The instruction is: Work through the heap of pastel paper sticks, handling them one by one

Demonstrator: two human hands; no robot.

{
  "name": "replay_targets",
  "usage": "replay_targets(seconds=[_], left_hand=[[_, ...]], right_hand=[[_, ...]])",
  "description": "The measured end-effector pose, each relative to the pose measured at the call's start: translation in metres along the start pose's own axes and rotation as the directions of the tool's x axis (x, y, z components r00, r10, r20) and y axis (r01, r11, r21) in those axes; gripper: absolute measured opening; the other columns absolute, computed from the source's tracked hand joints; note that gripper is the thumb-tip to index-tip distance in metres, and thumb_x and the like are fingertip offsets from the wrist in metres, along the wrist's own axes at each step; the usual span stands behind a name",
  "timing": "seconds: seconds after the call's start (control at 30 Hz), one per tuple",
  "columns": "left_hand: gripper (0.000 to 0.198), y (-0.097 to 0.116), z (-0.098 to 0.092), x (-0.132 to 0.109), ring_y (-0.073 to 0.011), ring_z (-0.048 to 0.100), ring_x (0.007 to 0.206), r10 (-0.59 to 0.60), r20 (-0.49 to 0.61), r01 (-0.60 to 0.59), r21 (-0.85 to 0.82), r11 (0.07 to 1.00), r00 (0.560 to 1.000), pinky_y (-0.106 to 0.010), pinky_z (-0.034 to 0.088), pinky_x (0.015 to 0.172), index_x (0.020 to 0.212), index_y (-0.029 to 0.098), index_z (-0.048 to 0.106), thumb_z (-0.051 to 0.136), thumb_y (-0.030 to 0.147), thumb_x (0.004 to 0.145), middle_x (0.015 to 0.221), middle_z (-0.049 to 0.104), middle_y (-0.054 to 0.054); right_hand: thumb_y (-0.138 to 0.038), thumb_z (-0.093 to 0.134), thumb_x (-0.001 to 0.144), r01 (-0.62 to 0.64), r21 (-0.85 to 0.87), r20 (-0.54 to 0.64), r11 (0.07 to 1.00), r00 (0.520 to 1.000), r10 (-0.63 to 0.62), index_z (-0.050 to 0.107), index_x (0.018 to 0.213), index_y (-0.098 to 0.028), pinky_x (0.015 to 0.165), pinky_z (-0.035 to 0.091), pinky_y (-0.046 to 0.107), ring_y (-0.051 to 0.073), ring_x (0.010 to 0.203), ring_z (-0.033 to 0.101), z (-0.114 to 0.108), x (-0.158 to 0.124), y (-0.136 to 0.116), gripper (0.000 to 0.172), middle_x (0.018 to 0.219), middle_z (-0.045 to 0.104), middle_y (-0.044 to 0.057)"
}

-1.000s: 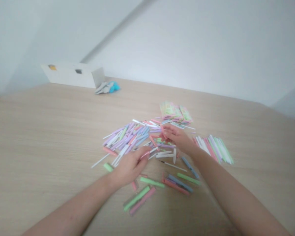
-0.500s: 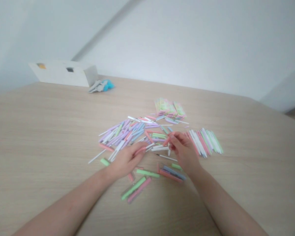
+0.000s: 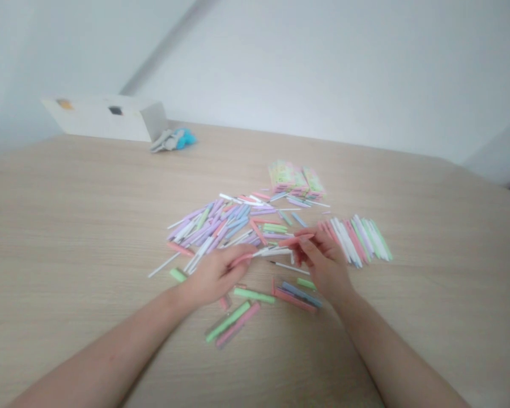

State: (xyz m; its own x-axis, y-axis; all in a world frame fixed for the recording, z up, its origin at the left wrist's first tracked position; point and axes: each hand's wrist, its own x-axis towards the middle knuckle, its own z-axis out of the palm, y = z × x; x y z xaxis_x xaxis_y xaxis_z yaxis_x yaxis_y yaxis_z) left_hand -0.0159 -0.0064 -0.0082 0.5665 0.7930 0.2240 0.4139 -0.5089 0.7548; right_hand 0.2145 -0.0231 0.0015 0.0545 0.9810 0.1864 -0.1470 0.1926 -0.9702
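My left hand [image 3: 215, 275] is closed around a pen [image 3: 241, 259] with a pink end, and its white shaft points right. My right hand [image 3: 325, 263] pinches a pink pen cap [image 3: 295, 240] between thumb and fingers, held nearly level. The pen's white end and the cap are close together; blur hides whether they touch. Below and behind the hands lies a loose pile of pastel and white pen parts [image 3: 215, 226], some with dark tips. Right of my right hand, a row of pens [image 3: 357, 241] lies side by side.
Small patterned packs [image 3: 295, 178] are stacked behind the pile. At the back left stand a white box [image 3: 106, 122] and a crumpled grey and blue item [image 3: 174, 139]. Nearer me are green tubes [image 3: 228, 321] and a pink and blue group [image 3: 297, 297].
The pink cap in my right hand has turned from steeply tilted to nearly level, pointing left. My left hand keeps its hold on the pen. The whole view has shifted slightly.
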Motion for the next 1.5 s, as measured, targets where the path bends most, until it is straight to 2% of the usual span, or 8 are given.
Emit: replay_targets(seconds=[0.2,0.4,0.6,0.73,0.87,1.03,1.27,1.5], left_hand=[[0.030,0.003,0.000,-0.001,-0.0133,0.056,0.060,-0.011,0.023,0.011,-0.001,1.000,1.000,-0.022,0.042,0.057,0.107,0.021,0.061,0.038,0.030,0.091,0.072,0.062,-0.001],[0.031,0.006,0.000,-0.001,-0.0117,0.055,0.059,0.003,0.025,-0.003,-0.004,1.000,1.000,-0.020,0.042,0.053,0.111,0.020,0.060,0.038,0.027,0.091,0.073,0.061,0.000],[0.031,0.013,-0.003,-0.003,-0.0115,0.060,0.060,0.005,0.064,-0.005,-0.005,1.000,0.998,-0.021,0.047,0.056,0.113,0.022,0.059,0.038,0.027,0.091,0.081,0.063,0.000],[0.032,0.014,-0.003,-0.004,-0.0108,0.058,0.051,-0.026,0.060,0.025,0.012,1.000,0.998,-0.021,0.045,0.053,0.118,0.022,0.054,0.043,0.026,0.089,0.071,0.060,0.002],[0.029,0.014,-0.003,-0.003,-0.0127,0.062,0.065,0.047,0.086,-0.050,0.036,0.998,0.995,-0.020,0.045,0.057,0.115,0.021,0.056,0.042,0.024,0.090,0.078,0.062,0.000],[0.032,0.013,-0.002,-0.001,-0.0134,0.062,0.077,0.144,0.091,-0.148,0.047,0.988,0.985,-0.021,0.046,0.066,0.121,0.020,0.055,0.039,0.026,0.094,0.088,0.066,-0.003],[0.035,0.012,-0.003,-0.001,-0.0142,0.065,0.082,0.178,0.095,-0.184,0.062,0.981,0.979,-0.022,0.047,0.073,0.126,0.023,0.053,0.038,0.027,0.096,0.091,0.068,-0.003],[0.036,0.002,0.002,-0.002,-0.0161,0.063,0.093,0.236,0.100,-0.247,0.113,0.962,0.967,-0.026,0.047,0.079,0.128,0.023,0.052,0.041,0.025,0.094,0.106,0.068,-0.005]], right_hand=[[-0.036,0.062,0.082,0.001,-0.048,0.048,0.999,0.999,0.001,0.060,0.084,-0.023,0.047,0.042,0.025,0.011,0.051,0.049,0.001,-0.002,-0.003,0.013,0.077,0.070,0.001],[-0.033,0.061,0.083,0.034,-0.127,0.095,0.991,0.995,-0.022,0.062,0.088,-0.023,0.048,0.043,0.023,0.010,0.052,0.050,0.002,-0.005,0.000,0.011,0.072,0.067,0.000],[-0.032,0.068,0.075,-0.078,-0.209,0.146,0.975,0.983,0.110,0.064,0.083,-0.020,0.046,0.043,0.021,0.008,0.049,0.052,0.010,-0.008,-0.005,0.016,0.062,0.061,-0.002],[-0.032,0.070,0.072,-0.117,-0.202,0.148,0.972,0.978,0.148,0.064,0.082,-0.019,0.045,0.042,0.020,0.008,0.048,0.053,0.013,-0.009,-0.005,0.018,0.059,0.059,-0.003],[-0.032,0.070,0.072,-0.131,-0.219,0.156,0.967,0.973,0.168,0.064,0.083,-0.019,0.045,0.043,0.020,0.009,0.049,0.054,0.014,-0.010,-0.004,0.018,0.057,0.057,-0.004],[-0.034,0.070,0.070,-0.153,-0.232,0.151,0.961,0.970,0.191,0.063,0.084,-0.017,0.047,0.045,0.021,0.009,0.049,0.055,0.014,-0.009,-0.007,0.023,0.058,0.058,-0.004],[-0.035,0.069,0.072,-0.147,-0.284,0.170,0.948,0.965,0.201,0.064,0.082,-0.017,0.049,0.046,0.021,0.009,0.051,0.056,0.014,-0.011,-0.009,0.021,0.058,0.059,-0.003],[-0.036,0.065,0.075,-0.162,-0.337,0.164,0.927,0.960,0.228,0.063,0.078,-0.016,0.047,0.043,0.020,0.009,0.049,0.054,0.017,-0.011,-0.009,0.020,0.056,0.059,-0.002]])
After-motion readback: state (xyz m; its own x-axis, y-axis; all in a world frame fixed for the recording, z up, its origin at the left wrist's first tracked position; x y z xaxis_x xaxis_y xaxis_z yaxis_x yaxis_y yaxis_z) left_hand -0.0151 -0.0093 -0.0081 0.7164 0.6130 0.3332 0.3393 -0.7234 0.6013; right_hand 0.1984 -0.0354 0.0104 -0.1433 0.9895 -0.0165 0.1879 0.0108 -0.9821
